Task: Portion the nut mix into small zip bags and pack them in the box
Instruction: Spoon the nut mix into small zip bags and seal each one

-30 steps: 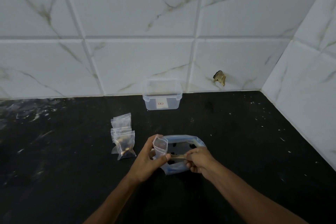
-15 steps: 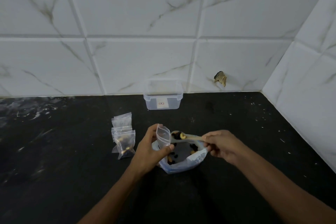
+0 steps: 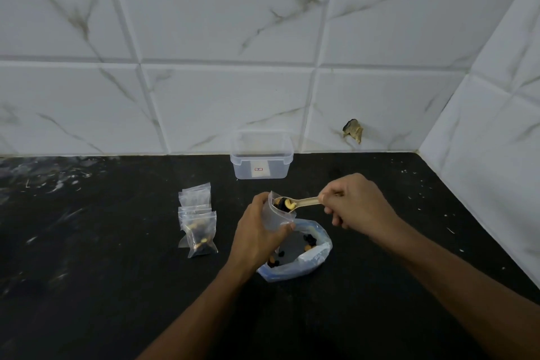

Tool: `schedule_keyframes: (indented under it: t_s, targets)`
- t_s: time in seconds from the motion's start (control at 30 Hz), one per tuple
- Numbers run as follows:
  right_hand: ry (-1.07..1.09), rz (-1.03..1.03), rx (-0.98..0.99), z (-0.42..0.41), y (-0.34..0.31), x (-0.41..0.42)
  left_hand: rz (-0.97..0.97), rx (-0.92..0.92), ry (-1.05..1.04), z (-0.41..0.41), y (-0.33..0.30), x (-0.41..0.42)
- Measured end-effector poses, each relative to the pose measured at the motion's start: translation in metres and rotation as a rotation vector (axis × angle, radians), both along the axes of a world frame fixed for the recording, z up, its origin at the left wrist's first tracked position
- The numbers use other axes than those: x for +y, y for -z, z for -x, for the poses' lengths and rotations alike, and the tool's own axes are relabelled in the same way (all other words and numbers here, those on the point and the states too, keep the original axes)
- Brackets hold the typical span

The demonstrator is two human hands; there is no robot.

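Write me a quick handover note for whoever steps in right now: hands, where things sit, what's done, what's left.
Left hand holds a small zip bag open above the big nut mix bag.
Right hand holds a spoon, loaded with nuts, at the small bag's mouth.
Filled bags lie in a pile to the left on the counter; the exact count is unclear.
Box stands by the wall, seemingly without bags inside.
Left: tip this spoonful in, seal, portion the remaining mix, pack all bags into the box.

Loaded spoon [image 3: 295, 203] at held zip bag [image 3: 276, 216] mouth.
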State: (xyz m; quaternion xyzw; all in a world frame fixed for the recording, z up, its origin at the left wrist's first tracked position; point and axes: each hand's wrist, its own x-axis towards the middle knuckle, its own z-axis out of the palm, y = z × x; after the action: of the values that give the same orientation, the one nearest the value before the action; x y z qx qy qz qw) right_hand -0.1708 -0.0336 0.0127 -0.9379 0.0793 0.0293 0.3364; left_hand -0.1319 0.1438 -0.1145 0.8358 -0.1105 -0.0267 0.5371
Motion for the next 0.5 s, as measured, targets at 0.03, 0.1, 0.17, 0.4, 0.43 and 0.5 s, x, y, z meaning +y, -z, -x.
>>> schedule_keyframes:
  t_s: [0.03, 0.1, 0.17, 0.4, 0.43, 0.5]
  targets:
    - [-0.042, 0.086, -0.046, 0.002, 0.002, 0.006, 0.008, -0.003, 0.001, 0.001, 0.000, -0.001]
    - [-0.116, 0.218, -0.121, 0.008, 0.008, 0.017, 0.021, 0.000, 0.002, 0.002, 0.001, -0.003]
    - [-0.182, 0.318, -0.163, 0.012, 0.015, 0.026, 0.031, -0.006, 0.004, 0.003, 0.003, -0.004]
    - [-0.393, 0.552, -0.247, 0.026, 0.031, 0.033, 0.099, 0.024, 0.019, 0.004, 0.009, -0.002]
    - [-0.374, 0.551, -0.286, 0.026, 0.029, 0.032, 0.109, 0.018, 0.017, 0.005, 0.009, -0.002]
    - [-0.315, 0.522, -0.345, 0.025, 0.021, 0.025, 0.132, 0.010, 0.007, 0.005, 0.009, 0.000]
